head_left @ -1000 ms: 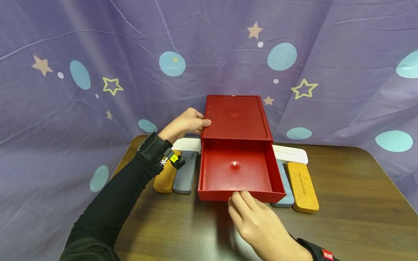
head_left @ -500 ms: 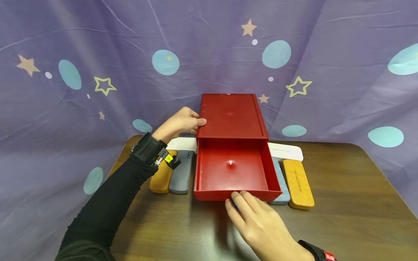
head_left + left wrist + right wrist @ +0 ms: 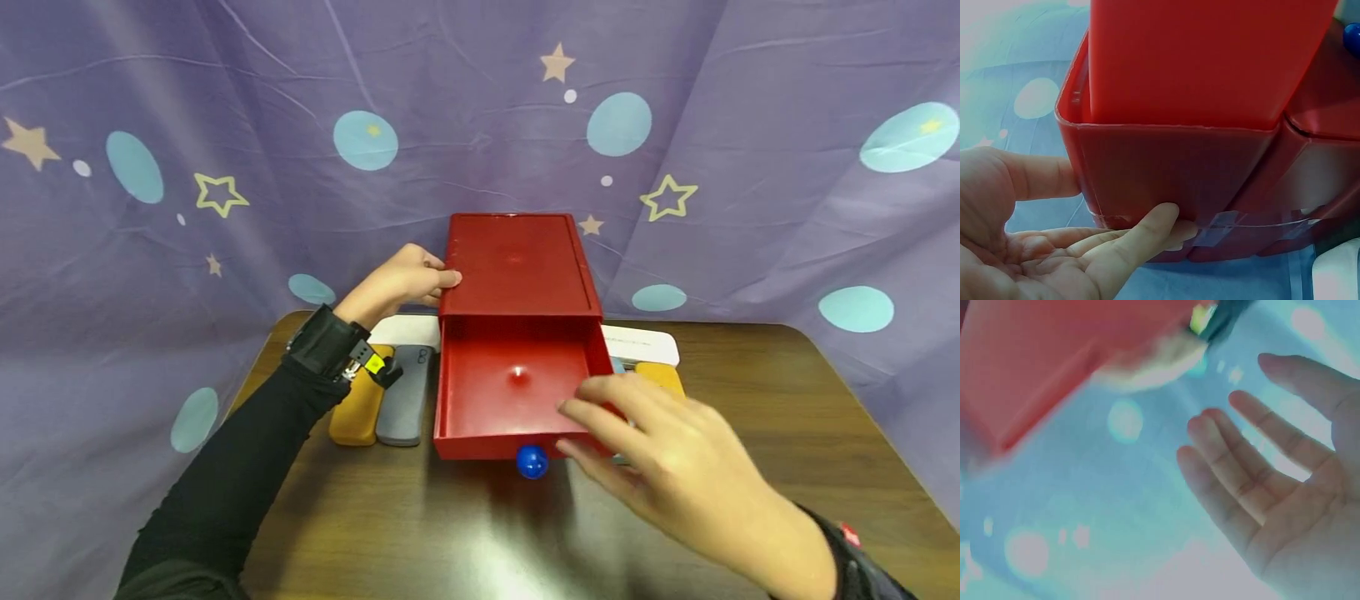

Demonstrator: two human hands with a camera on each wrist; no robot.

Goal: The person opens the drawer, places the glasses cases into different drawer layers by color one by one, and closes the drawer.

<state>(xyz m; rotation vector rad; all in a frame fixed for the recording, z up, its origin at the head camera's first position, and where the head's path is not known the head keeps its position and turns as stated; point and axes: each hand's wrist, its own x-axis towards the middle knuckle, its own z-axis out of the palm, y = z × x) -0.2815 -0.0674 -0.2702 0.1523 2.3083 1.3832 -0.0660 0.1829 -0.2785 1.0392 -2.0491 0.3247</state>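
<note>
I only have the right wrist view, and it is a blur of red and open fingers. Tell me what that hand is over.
Observer: The right hand hovers open over the front right corner of the red drawer, holding nothing.
Operator: Report the drawer's state.
Observer: It is pulled out of the red box and nothing shows inside it, only a glare spot on its floor.
Operator: Give me the handle.
Observer: A blue ball knob sits at the middle of the drawer's front, just left of the right hand and not touched by it.
Operator: Now the other hand.
Observer: The left hand holds the box's left side, thumb on one wall and fingers on another.
</note>
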